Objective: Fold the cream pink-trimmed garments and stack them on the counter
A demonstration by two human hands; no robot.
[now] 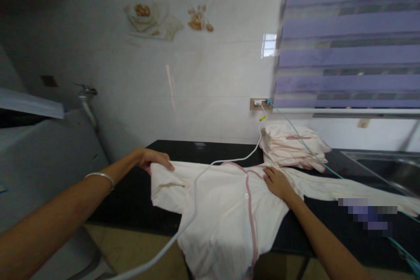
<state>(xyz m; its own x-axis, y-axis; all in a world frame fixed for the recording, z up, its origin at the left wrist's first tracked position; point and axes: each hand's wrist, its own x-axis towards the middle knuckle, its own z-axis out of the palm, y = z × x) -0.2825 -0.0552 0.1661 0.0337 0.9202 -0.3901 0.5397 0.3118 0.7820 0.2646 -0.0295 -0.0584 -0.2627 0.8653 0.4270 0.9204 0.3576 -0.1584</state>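
Observation:
A cream button-up shirt [219, 210] with pink piping down its front lies on the black counter [131, 201], its lower part hanging over the front edge. At the left, my left hand [155, 159] is closed round the end of one sleeve, pulling the fabric up at that corner. My right hand [278, 183] rests on the shirt near the collar, palm down with its fingers out. The other sleeve stretches away to the right across the counter. A white cable [196, 192] runs over the shirt.
Behind the shirt sits a pile of folded cream clothes [295, 144]. A steel sink [400, 175] is at the right, beside a thin teal cable [315, 155]. Both cables reach a wall socket [260, 104]. A grey appliance [55, 153] stands at the left below a tap [87, 90].

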